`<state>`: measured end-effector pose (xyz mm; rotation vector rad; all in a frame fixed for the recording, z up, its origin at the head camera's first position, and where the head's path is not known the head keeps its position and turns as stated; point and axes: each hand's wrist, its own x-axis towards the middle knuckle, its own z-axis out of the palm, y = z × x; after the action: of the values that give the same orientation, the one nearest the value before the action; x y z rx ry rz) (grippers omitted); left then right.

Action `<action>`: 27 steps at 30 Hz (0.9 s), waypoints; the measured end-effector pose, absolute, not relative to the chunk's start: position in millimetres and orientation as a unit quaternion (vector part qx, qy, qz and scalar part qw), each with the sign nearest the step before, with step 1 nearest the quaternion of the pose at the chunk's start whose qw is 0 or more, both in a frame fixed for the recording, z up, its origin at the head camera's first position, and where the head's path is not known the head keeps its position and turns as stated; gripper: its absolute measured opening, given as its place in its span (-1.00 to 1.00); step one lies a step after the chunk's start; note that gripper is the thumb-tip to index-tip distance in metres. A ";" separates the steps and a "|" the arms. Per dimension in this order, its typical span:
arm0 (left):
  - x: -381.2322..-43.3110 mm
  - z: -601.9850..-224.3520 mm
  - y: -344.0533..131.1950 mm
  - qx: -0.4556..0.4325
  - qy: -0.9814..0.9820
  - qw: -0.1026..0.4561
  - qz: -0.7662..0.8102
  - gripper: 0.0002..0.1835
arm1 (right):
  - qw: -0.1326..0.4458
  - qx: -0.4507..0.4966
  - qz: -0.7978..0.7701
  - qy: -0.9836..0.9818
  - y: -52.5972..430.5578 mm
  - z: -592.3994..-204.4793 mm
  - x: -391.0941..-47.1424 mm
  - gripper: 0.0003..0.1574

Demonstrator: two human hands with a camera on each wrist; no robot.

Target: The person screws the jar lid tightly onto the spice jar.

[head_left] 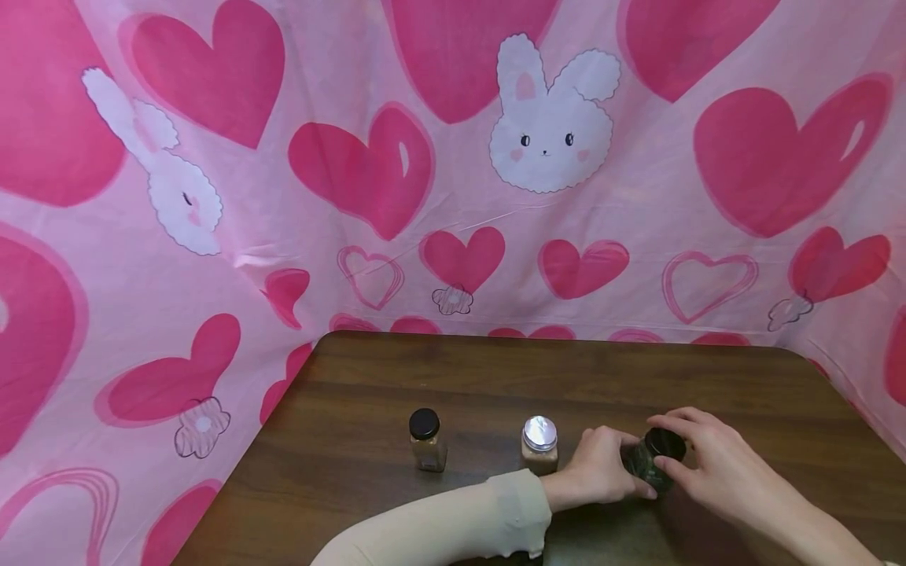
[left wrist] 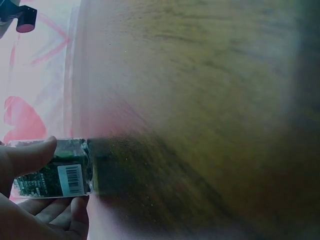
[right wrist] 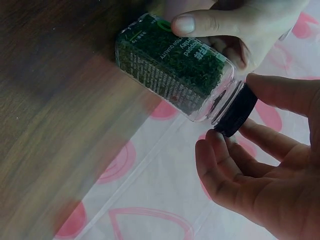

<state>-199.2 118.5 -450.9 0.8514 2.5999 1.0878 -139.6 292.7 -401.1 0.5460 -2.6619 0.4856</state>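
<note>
A clear square jar of chopped parsley with a black lid is at the right of the table. My left hand grips its body, thumb on one side and fingers on the other. The fingers and thumb of my right hand pinch the lid's rim. In the right wrist view, the lid sits on the neck of the parsley jar, green flakes and printed text showing. The left wrist view shows a barcode label on the jar; whether its base touches the table I cannot tell.
A spice jar with a silvery top stands just left of my left wrist. Farther left is a black-capped jar. The brown wooden table meets a pink heart-patterned cloth behind it and at both sides.
</note>
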 end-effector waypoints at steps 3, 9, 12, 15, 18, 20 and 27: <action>-198.2 -451.7 118.5 0.287 0.879 0.097 0.369 -0.48 | 0.185 0.190 0.173 -0.949 292.2 -402.0 -138.4 -0.38; -197.2 -453.3 118.0 0.289 0.874 0.103 0.378 -0.49 | 0.166 0.178 0.182 -0.953 290.9 -401.6 -135.4 -0.40; -197.2 -454.4 117.6 0.294 0.871 0.105 0.380 -0.51 | 0.153 0.170 0.191 -0.955 290.6 -401.3 -134.0 -0.40; -197.5 -454.7 117.5 0.295 0.870 0.107 0.381 -0.51 | 0.152 0.168 0.196 -0.954 291.0 -401.7 -133.9 -0.39; -197.5 -455.3 117.6 0.295 0.870 0.107 0.381 -0.51 | 0.167 0.178 0.193 -0.950 291.9 -403.9 -134.0 -0.36; -197.5 -455.7 117.7 0.296 0.871 0.105 0.379 -0.51 | 0.182 0.186 0.184 -0.948 292.7 -405.6 -133.3 -0.31; -197.3 -457.5 118.4 0.298 0.873 0.093 0.374 -0.49 | 0.176 0.194 0.222 -0.939 303.6 -407.6 -129.8 -0.10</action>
<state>-197.3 118.4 -457.5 0.8859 2.5923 1.1094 -129.8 303.6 -407.6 0.5505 -2.6595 0.6275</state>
